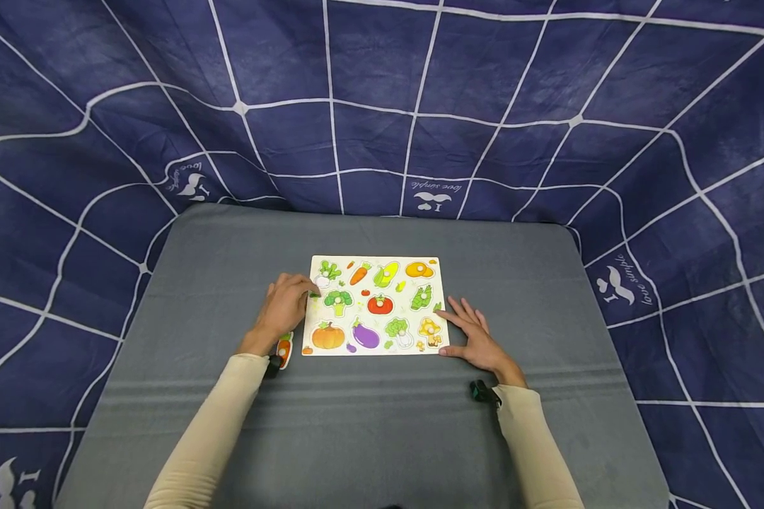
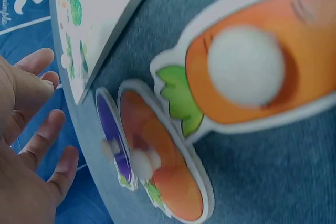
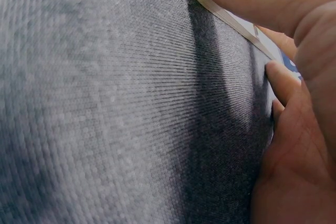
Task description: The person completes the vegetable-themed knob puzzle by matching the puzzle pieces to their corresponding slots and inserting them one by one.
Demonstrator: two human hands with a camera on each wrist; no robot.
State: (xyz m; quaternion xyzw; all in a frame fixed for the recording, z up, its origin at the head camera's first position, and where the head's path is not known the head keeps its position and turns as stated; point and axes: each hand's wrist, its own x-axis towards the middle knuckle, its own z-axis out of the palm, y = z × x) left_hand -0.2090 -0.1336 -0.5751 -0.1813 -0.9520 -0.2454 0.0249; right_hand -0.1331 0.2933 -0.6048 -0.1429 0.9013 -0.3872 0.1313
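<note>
A white vegetable puzzle board (image 1: 380, 260) lies flat on the grey table. My left hand (image 1: 283, 307) is at its left edge, thumb and fingers loosely bent, with nothing seen between them in the left wrist view. Beneath that wrist lies a loose carrot piece (image 2: 310, 40) with a white knob. Beside it are a second orange knobbed piece (image 2: 170, 163) and a purple knobbed piece (image 2: 112, 121), both hidden by the hand in the head view. My right hand (image 1: 480, 343) rests with fingers spread at the board's right side, its thumb on the lower right corner.
Grey cloth (image 1: 382, 424) covers the table. Behind it and at both sides hangs a dark blue curtain (image 1: 382, 141) with white grid lines. Each wrist wears a small dark strap-on device (image 1: 482, 391).
</note>
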